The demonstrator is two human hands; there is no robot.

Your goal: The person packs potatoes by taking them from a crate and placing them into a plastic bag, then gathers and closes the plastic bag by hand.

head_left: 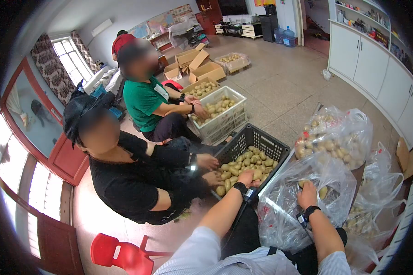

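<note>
My left hand (248, 179) reaches into a black plastic crate (283, 156) of brownish-green kiwifruit (236, 170). Its fingers are curled down around a fruit among the pile, partly hidden. Over a clear plastic bag (284, 220) to the right of the crate, my right hand (307, 194) is closed on a kiwifruit (302, 183). Another kiwifruit (323, 192) lies in the bag beside that hand. Across the crate, a co-worker in black has both hands (209, 169) at its left side, touching the fruit.
A second person in green works over a white crate (241, 105) of fruit. Cardboard boxes (209, 71) stand behind. A filled clear bag (337, 137) sits at right, with more plastic bags (376, 192) nearby. A red chair (119, 256) is at lower left; white cabinets (371, 68) line the right wall.
</note>
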